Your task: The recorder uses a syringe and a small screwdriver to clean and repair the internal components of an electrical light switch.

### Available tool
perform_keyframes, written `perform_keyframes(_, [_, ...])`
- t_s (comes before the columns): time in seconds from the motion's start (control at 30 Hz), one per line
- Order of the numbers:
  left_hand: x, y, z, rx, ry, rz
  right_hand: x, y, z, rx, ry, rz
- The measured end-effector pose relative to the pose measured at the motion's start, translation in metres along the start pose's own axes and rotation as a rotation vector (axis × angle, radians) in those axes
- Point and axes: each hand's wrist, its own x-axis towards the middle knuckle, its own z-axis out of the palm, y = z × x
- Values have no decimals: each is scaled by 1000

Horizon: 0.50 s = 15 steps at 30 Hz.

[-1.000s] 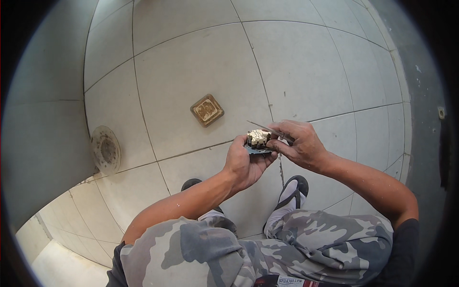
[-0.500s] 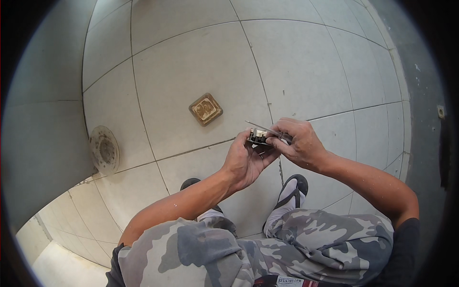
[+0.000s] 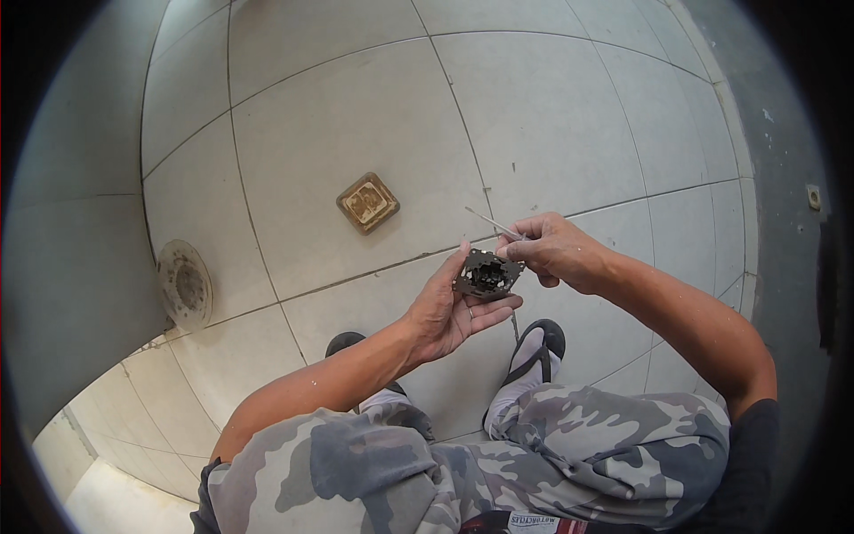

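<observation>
My left hand (image 3: 438,316) holds a small electrical wall fitting (image 3: 487,274) with a square, notched metal mounting plate around a dark, hollow-looking middle. The thumb presses its left edge, and the other fingers stretch out beneath it. My right hand (image 3: 565,254) grips a thin screwdriver (image 3: 487,218) between thumb and fingers, its shaft pointing up and left, past the fitting's far side. The tip touches nothing. My right fingertips are at the fitting's right corner; whether they press on it I cannot tell. The screwdriver's handle is mostly hidden in the hand.
A square, brown-stained cover plate (image 3: 368,203) lies on the tiled floor (image 3: 329,116) ahead of my hands. At the left, a round, dirty translucent disc (image 3: 185,285) sits by a grey surface (image 3: 76,258). My sandalled feet (image 3: 538,356) are below, and a grey wall (image 3: 787,267) runs along the right.
The fitting has been turned so its plated face now shows, where its side with pale parts showed before. My right hand has drawn the screwdriver slightly away from it.
</observation>
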Motion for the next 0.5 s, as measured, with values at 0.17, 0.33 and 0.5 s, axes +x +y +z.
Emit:
perform_keyframes(0.17, [-4, -2, 3, 9, -67, -75, 0, 1, -4, 35, -63, 83])
perform_keyframes(0.33, [-3, -1, 2, -34, -129, -116, 0, 4, -5, 90, -36, 43])
perform_keyframes(0.5, [-1, -1, 0, -39, -149, -44, -2, 5, -9, 100, -23, -44])
